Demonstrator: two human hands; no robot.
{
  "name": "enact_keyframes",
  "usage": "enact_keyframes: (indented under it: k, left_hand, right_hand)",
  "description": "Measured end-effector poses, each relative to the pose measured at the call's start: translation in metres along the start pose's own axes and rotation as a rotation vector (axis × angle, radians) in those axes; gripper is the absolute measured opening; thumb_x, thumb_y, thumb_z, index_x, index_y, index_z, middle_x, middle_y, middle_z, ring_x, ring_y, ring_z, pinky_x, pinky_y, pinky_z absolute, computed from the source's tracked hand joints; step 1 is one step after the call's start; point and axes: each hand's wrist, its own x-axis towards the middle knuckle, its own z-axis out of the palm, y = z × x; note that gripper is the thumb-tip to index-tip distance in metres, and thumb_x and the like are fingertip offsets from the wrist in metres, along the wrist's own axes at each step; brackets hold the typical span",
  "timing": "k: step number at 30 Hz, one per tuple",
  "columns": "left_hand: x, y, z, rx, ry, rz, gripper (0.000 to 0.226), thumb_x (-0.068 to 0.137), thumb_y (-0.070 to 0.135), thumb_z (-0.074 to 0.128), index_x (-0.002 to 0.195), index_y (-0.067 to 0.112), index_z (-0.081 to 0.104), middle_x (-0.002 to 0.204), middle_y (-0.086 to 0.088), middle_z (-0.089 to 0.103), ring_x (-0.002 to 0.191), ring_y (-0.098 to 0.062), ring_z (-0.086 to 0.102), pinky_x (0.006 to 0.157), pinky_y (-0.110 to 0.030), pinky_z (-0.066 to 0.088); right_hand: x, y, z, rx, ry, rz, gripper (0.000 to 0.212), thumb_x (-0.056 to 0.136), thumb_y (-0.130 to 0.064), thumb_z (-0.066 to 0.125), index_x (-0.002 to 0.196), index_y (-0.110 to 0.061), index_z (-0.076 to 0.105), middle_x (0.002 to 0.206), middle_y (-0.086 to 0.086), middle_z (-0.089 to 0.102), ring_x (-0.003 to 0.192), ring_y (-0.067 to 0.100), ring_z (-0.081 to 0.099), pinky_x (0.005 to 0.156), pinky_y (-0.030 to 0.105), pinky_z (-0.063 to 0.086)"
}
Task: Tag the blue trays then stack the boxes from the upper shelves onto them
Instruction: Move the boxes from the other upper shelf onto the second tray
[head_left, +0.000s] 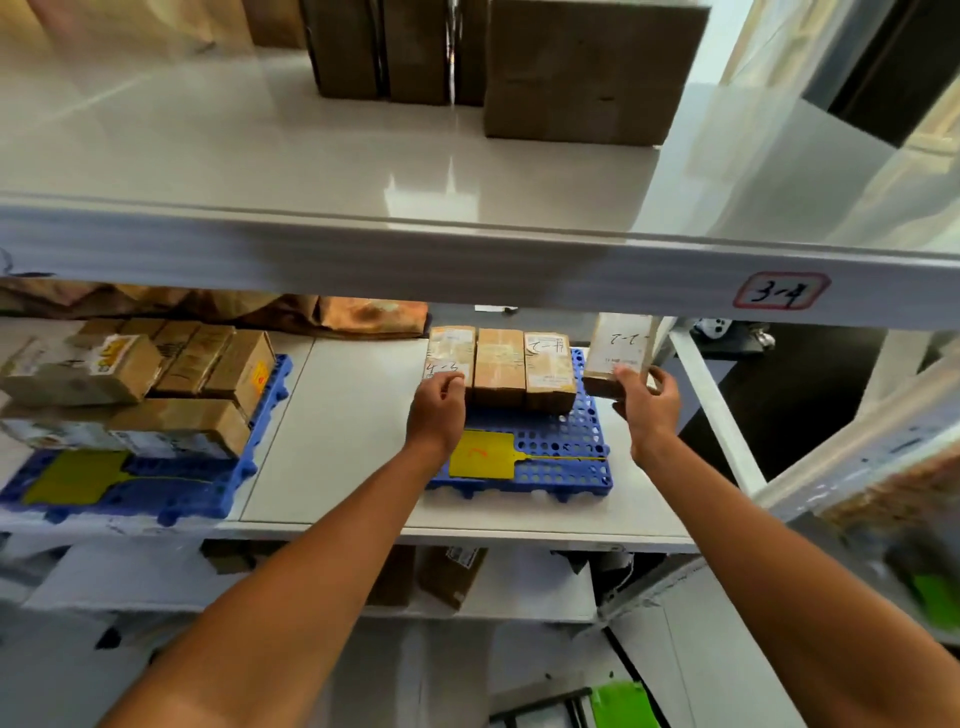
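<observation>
Step in hand: the person is adding a fourth box to the row at the back of the right blue tray (545, 462); this is my judgement from how the things are lying now.
Right hand (649, 400): it is gripping the carried box (618, 353) from below and from the side, fingers closed around its lower end; the box is standing upright, just beside the row, above the tray's right edge.
Left hand (439, 405): the fingers are curled and are pressing on the front of the leftmost box (451, 358), not wrapping it; it seems to be steadying the row.
Row on the tray: three boxes (500, 366) are standing side by side, touching each other.
Yellow tag (480, 457): it is lying on the front of this tray, so the tagging looks done here.
Left tray (156, 493): it is already carrying a stack of boxes and its own tag.
Upper shelf (363, 171): brown boxes (587, 73) are waiting at the back.
How to do it well: lower the box straight down, bring it flush against the third box, and keep the left hand braced so the row is not sliding.
Risk: the box is near the tray's right rim and could be overhanging.
</observation>
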Motion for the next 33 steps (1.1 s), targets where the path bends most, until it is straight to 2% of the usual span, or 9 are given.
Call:
enact_keyframes:
  k: [3,7,12,14,18,22,25,28,33]
  left_hand:
    - [0.007,-0.015,-0.019,0.001,0.010,-0.089,0.034,0.104,0.027,0.042,0.123,0.014,0.066,0.123,-0.007,0.066,0.109,-0.024,0.059,0.089,-0.031,0.049]
    - [0.011,-0.028,-0.032,-0.027,-0.006,-0.082,0.031,0.102,0.025,0.046,0.125,0.020,0.066,0.127,-0.005,0.065,0.096,-0.015,0.062,0.067,-0.024,0.053]
    - [0.022,-0.024,-0.042,-0.031,-0.106,-0.022,0.045,0.104,0.031,0.046,0.148,0.024,0.049,0.145,-0.004,0.055,0.127,-0.023,0.055,0.104,-0.045,0.053]
    - [0.029,-0.021,-0.045,-0.019,-0.143,-0.011,0.045,0.105,0.033,0.043,0.148,0.027,0.048,0.142,0.000,0.056,0.126,-0.020,0.055,0.103,-0.041,0.052]
    - [0.037,-0.022,-0.052,0.002,-0.196,0.002,0.040,0.103,0.034,0.040,0.140,0.034,0.053,0.129,0.007,0.060,0.110,-0.007,0.058,0.083,-0.024,0.050]
    - [0.041,-0.025,-0.052,0.046,-0.237,-0.011,0.042,0.104,0.031,0.038,0.144,0.030,0.051,0.134,0.004,0.059,0.120,-0.018,0.056,0.088,-0.029,0.049]
    - [0.036,-0.024,-0.050,0.053,-0.234,-0.066,0.053,0.106,0.034,0.038,0.157,0.024,0.033,0.157,-0.001,0.044,0.141,-0.021,0.044,0.110,-0.031,0.038]
    - [0.028,-0.016,-0.053,0.076,-0.203,-0.088,0.060,0.106,0.037,0.037,0.161,0.020,0.020,0.165,-0.002,0.028,0.150,-0.022,0.029,0.105,-0.028,0.028]
    - [0.002,0.001,-0.071,0.129,-0.178,-0.050,0.059,0.106,0.039,0.034,0.161,0.020,0.023,0.167,-0.002,0.025,0.153,-0.020,0.024,0.117,-0.033,0.022]
  right_hand:
    - [0.003,-0.010,0.025,-0.083,-0.096,-0.026,0.061,0.084,-0.042,0.081,0.134,-0.020,0.054,0.127,0.011,0.067,0.106,0.021,0.072,0.092,0.039,0.061]
    - [-0.008,-0.016,0.087,-0.066,-0.253,0.106,0.055,0.086,-0.034,0.083,0.128,-0.013,0.055,0.121,0.012,0.066,0.100,0.019,0.071,0.084,0.032,0.065]
    - [-0.039,-0.002,0.162,-0.113,-0.337,0.175,0.052,0.083,-0.036,0.084,0.121,-0.011,0.058,0.112,0.010,0.066,0.094,0.019,0.070,0.083,0.035,0.065]
    - [-0.047,0.007,0.181,-0.149,-0.329,0.174,0.048,0.081,-0.043,0.082,0.112,-0.014,0.060,0.107,0.009,0.070,0.093,0.022,0.072,0.088,0.041,0.063]
    - [-0.059,0.014,0.199,-0.282,-0.253,0.144,0.046,0.077,-0.059,0.073,0.100,-0.023,0.056,0.100,0.004,0.068,0.089,0.021,0.067,0.083,0.041,0.061]
    - [-0.063,0.015,0.200,-0.501,-0.223,0.053,0.055,0.081,-0.066,0.065,0.109,-0.018,0.058,0.102,0.003,0.066,0.091,0.020,0.063,0.086,0.043,0.057]
    - [-0.066,0.014,0.193,-0.495,-0.202,0.071,0.057,0.084,-0.065,0.061,0.111,-0.015,0.059,0.107,0.006,0.064,0.093,0.024,0.062,0.077,0.039,0.051]
    - [-0.072,0.012,0.183,-0.473,-0.195,0.086,0.060,0.089,-0.064,0.053,0.120,-0.013,0.059,0.112,0.008,0.064,0.098,0.026,0.061,0.081,0.039,0.049]
    - [-0.102,-0.004,0.154,-0.456,-0.166,0.065,0.063,0.097,-0.057,0.040,0.134,-0.008,0.054,0.123,0.014,0.064,0.104,0.031,0.059,0.090,0.042,0.048]
